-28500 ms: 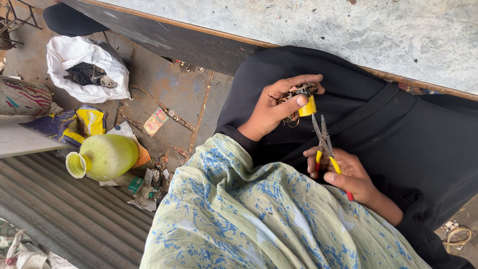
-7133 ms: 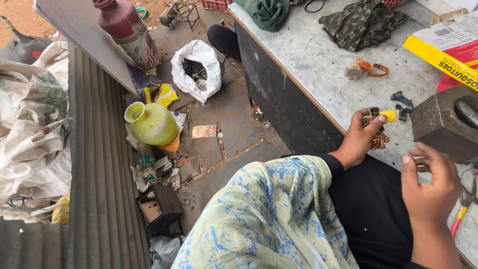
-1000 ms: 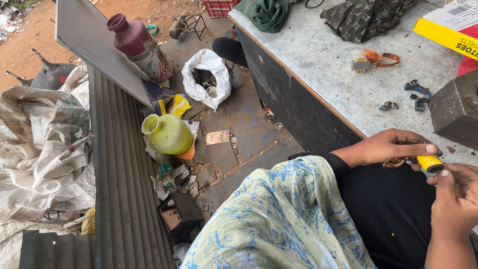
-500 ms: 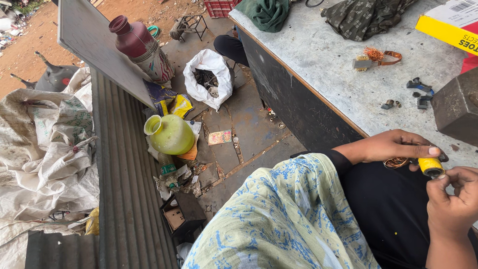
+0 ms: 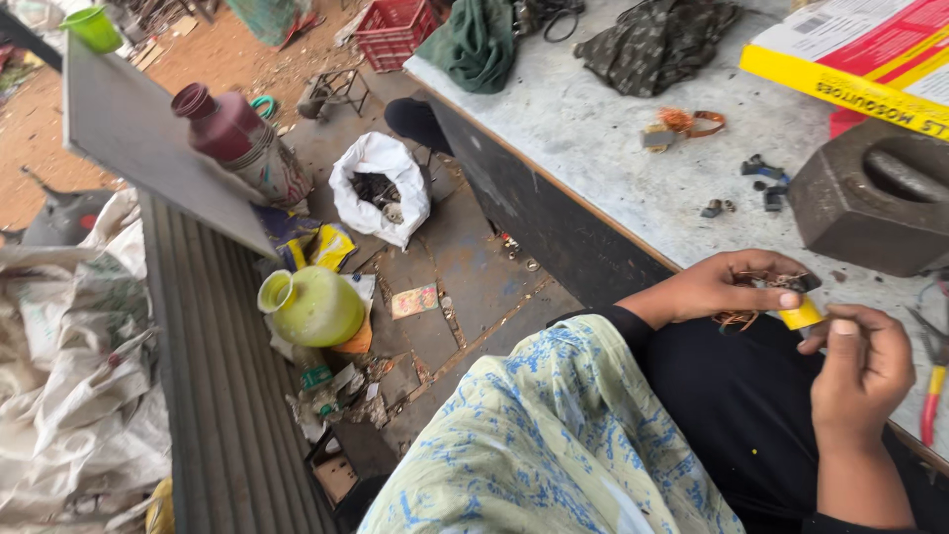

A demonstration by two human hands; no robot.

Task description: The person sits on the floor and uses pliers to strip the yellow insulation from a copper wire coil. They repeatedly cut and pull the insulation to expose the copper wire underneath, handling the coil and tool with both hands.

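Note:
My left hand point(image 5: 727, 287) grips a small part wound with copper wire point(image 5: 761, 297) that has a yellow taped end point(image 5: 801, 314), over the edge of the grey table point(image 5: 613, 148). My right hand point(image 5: 862, 368) is curled, its fingertips pinching at the yellow end of the same part. Red-handled pliers point(image 5: 929, 381) lie on the table just right of my right hand. My lap shows black cloth and a blue-patterned garment point(image 5: 534, 455).
On the table lie a heavy metal block point(image 5: 875, 198), small dark parts point(image 5: 761, 173), a copper coil piece point(image 5: 682, 127), cloths point(image 5: 652, 40) and a yellow-red box point(image 5: 860, 54). On the floor stand a yellow-green jug point(image 5: 311, 307), a white bag point(image 5: 381, 188) and a maroon bottle point(image 5: 232, 133).
My view has drifted slightly. My right hand has closed in on the yellow end of the wound part; my left hand keeps its hold on it.

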